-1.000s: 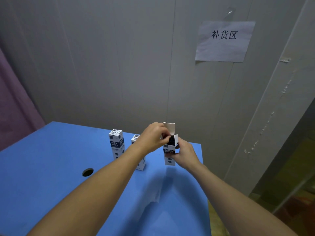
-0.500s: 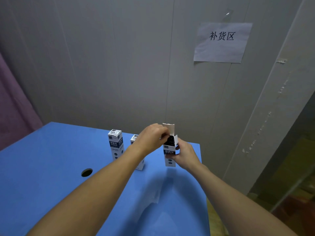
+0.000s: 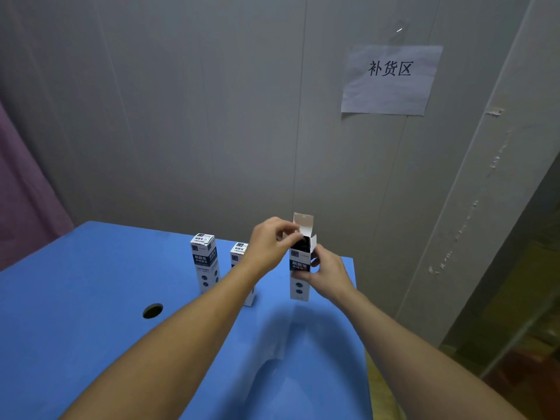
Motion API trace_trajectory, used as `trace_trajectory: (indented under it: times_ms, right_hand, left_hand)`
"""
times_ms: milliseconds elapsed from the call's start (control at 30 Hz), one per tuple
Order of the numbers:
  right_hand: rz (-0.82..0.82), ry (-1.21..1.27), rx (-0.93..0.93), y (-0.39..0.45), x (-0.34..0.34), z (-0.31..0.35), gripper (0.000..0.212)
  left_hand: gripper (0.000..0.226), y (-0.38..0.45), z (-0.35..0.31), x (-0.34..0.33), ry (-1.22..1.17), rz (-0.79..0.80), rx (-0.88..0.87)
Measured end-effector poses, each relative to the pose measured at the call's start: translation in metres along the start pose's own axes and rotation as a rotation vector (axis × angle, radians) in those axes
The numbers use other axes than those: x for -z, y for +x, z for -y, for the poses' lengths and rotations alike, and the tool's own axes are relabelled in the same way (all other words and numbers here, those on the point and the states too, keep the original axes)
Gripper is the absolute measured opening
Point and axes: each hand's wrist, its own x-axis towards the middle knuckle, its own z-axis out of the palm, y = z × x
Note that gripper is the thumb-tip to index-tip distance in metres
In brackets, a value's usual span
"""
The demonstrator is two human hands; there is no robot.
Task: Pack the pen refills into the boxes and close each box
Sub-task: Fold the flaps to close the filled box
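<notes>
Two closed boxes (image 3: 205, 262) (one behind the left forearm (image 3: 194, 334)) stand nearby.

One head view: you look forward and down across the table (image 3: 75, 298), wall (image 3: 212, 101) near at 12 o'clock.

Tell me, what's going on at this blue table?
A person is packing small boxes. The right hand holds an open box upright, its top flap standing up, while the left hand works with its fingertips at the box's mouth, where something dark shows inside. Two closed boxes stand to the left on the table.
</notes>
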Motion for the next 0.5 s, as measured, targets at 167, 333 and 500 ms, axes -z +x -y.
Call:
trace_trajectory:
  times_ms: [167,333,500]
  right_hand:
    - [-0.02,0.107,-0.052,0.009,0.014,0.003,0.042]
    - [0.053,0.279,-0.073,0.016,0.031,0.006,0.043]
    - [0.171,0.437,-0.069,0.016,0.041,0.016,0.041]
  left_hand:
    - [0.029,-0.007,0.003,0.01,-0.439,0.045,0.205]
    - [0.076,-0.017,0.005,0.013,-0.236,0.355,0.126]
    - [0.094,-0.02,-0.009,0.003,-0.129,0.317,0.049]
